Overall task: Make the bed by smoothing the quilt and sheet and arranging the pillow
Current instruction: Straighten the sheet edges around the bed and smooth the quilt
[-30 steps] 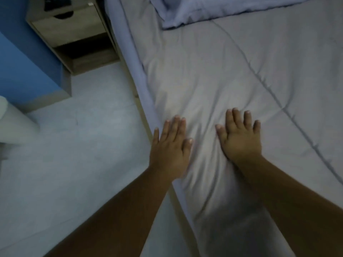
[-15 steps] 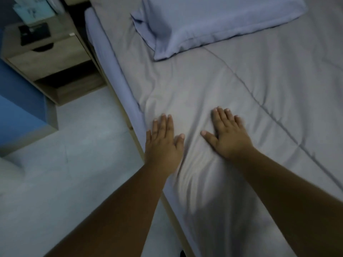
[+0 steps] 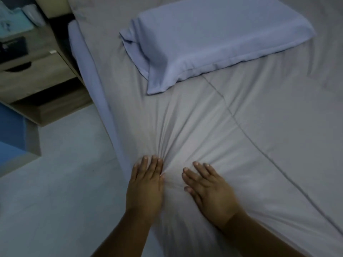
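A grey quilt covers the bed, with a stitched seam running diagonally across it. My left hand lies flat, palm down, on the quilt's left edge near the mattress side. My right hand also presses flat on the quilt, a little to the right. Creases fan out from between the two hands toward the pillow. A pale blue pillow rests at the head of the bed, its loose open end toward the left. A light blue sheet shows along the mattress's left side.
A wooden bedside cabinet with a drawer and an open shelf stands left of the bed head, with small items on top. A blue wall panel is at the far left. Pale floor runs beside the bed.
The view has tilted up toward the head of the bed, bringing the whole pillow into sight. Both hands stay flat on the quilt and sit closer together, with fresh creases bunched between them.
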